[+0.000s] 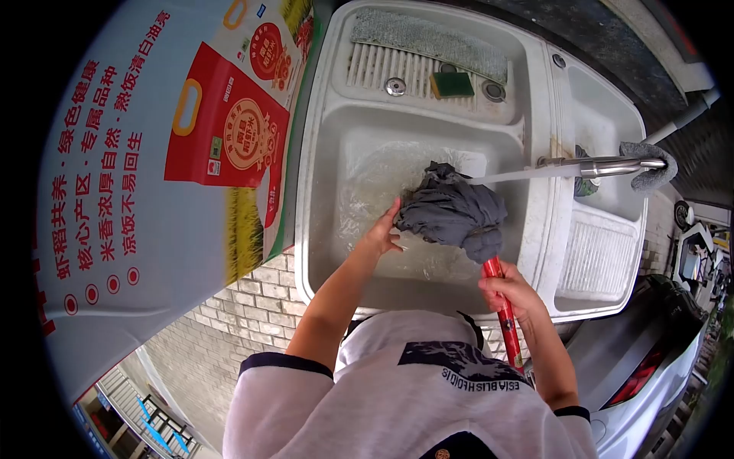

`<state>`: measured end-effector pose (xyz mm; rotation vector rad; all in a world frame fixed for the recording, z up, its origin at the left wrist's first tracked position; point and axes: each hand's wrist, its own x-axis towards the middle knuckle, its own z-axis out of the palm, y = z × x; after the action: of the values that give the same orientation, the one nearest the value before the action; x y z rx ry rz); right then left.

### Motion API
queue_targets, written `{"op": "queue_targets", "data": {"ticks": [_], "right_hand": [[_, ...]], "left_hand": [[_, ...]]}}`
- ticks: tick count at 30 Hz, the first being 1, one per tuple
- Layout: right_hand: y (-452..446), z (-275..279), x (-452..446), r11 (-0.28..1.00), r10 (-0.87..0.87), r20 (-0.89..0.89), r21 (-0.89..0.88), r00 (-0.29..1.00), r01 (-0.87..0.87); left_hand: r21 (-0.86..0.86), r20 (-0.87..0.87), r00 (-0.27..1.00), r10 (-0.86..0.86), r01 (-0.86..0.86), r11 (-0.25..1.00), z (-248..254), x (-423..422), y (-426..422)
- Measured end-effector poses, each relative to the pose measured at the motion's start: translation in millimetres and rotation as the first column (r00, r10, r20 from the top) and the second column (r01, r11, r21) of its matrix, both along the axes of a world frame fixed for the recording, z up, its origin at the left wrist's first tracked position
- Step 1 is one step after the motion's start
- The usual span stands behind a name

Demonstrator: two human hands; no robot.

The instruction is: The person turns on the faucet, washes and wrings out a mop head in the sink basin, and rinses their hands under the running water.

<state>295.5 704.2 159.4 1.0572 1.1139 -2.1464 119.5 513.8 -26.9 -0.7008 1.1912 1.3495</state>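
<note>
A mop with a bunched, wet grey cloth head (453, 210) lies over the sink basin (319, 191), which holds shallow, rippling water. My right hand (514, 292) is wrapped around its red handle (508, 329), just below the head. At the left edge of the cloth is my left hand (382, 232), its fingers spread and a fingertip at the fabric; it grips nothing. From the metal faucet (600, 166) on the right, a stream of water runs onto the top of the mop head.
A green-and-yellow sponge (451, 85) and a grey cloth (428, 44) lie on the ribbed ledge behind the basin. To the right is a second basin with a washboard (599, 260). A printed banner (153, 191) stands close on the left; a parked car (650, 367) is at right.
</note>
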Motion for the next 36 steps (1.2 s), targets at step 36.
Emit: {"op": "queue_targets", "data": {"ticks": [36], "right_hand": [[3,-167,7,0.764,0.216,0.379,0.508,0.9,-0.397]], "left_hand": [[-0.417,-0.909,-0.166,-0.383,0.427,0.803,61,-109,119]]}}
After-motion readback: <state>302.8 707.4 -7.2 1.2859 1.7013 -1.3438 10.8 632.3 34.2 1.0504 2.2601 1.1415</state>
